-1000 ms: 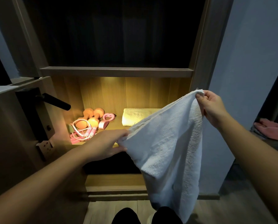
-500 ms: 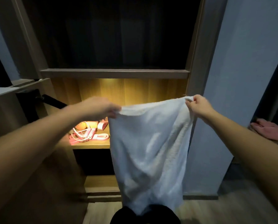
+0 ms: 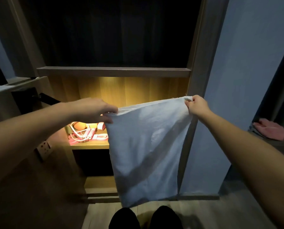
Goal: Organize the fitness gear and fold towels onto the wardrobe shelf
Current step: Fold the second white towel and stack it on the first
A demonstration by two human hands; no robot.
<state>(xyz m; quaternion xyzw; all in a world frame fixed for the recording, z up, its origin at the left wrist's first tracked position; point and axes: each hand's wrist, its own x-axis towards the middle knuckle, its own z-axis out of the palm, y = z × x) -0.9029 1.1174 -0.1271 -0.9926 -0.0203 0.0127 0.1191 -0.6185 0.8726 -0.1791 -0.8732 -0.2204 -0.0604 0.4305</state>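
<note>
A white towel [image 3: 146,146] hangs spread out in front of the wardrobe. My left hand [image 3: 95,109] pinches its upper left corner and my right hand [image 3: 195,104] pinches its upper right corner. Behind it is the lit wooden shelf [image 3: 90,147]. On the shelf's left part lie orange dumbbells [image 3: 79,125], a pink and white skipping rope [image 3: 86,135] and a pink grip piece [image 3: 101,126]. The towel hides the right part of the shelf.
An open door with a black lever handle [image 3: 49,100] stands at the left. A dark compartment sits above the upper shelf board [image 3: 113,71]. A pink cloth [image 3: 270,129] lies on a surface at the far right. My dark shoes [image 3: 124,219] are at the bottom.
My left hand rose from the towel's lower edge to its upper left corner. The towel now hangs flat between both hands and covers the folded yellow towel on the shelf.
</note>
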